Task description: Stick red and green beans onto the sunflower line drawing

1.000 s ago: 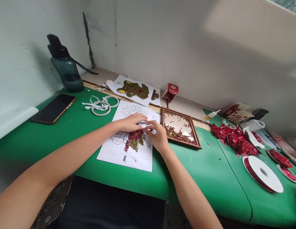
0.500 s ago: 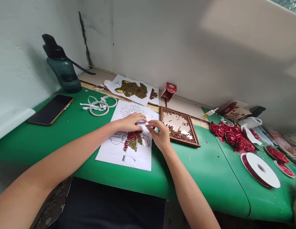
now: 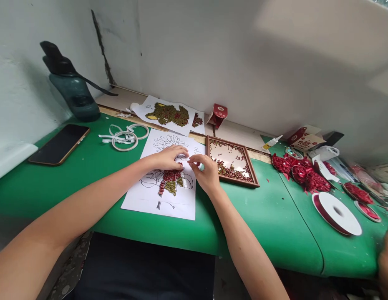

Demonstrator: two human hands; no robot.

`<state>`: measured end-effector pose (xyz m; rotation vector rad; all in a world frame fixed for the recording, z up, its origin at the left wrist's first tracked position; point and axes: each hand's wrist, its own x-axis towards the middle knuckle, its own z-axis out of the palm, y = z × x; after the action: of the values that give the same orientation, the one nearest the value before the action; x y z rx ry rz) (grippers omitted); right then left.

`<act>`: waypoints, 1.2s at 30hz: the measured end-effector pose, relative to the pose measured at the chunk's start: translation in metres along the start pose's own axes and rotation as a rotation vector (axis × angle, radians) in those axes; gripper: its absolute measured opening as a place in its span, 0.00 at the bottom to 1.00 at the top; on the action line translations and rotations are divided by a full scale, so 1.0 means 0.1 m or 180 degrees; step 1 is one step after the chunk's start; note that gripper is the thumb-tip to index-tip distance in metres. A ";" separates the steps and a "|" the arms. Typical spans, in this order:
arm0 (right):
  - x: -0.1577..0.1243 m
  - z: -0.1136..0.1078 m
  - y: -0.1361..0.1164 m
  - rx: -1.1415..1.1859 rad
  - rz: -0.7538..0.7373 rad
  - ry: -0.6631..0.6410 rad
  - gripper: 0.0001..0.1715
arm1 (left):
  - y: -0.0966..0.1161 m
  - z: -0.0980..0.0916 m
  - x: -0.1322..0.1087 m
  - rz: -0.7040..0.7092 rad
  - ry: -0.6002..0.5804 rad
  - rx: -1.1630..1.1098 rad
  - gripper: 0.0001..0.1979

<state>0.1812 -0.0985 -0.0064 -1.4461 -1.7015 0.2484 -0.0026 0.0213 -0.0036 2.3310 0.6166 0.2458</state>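
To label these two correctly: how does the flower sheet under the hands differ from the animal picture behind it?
The flower sheet's visible part is mostly bare outline; the animal picture is largely filled with small pieces. The flower sheet's pieces are red and green; the animal picture's mainly green, with yellow patches. The flower sheet lies nearer the camera than the animal picture. Both use white paper.
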 end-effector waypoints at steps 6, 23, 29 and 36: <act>-0.04 -0.03 0.04 -0.0150 0.0081 -0.0306 0.10 | 0.03 0.00 -0.04 -0.0041 0.0050 0.0032 0.26; -0.02 -0.73 0.47 -0.1228 0.1043 0.1142 0.49 | 0.23 0.00 -0.14 0.0180 0.0846 0.0425 0.27; -0.12 -0.91 0.84 -0.1183 0.1553 0.0182 0.54 | 0.37 0.07 -0.18 0.0699 0.0566 0.0861 0.36; -0.09 -0.82 0.67 -0.0487 0.1639 -0.0162 0.42 | 0.29 0.31 -0.17 0.0563 -0.0415 0.0849 0.40</act>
<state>0.2859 -0.1160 -0.0044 -1.9956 -1.3829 0.4421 0.0034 -0.0240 -0.0072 2.6382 0.3986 0.0947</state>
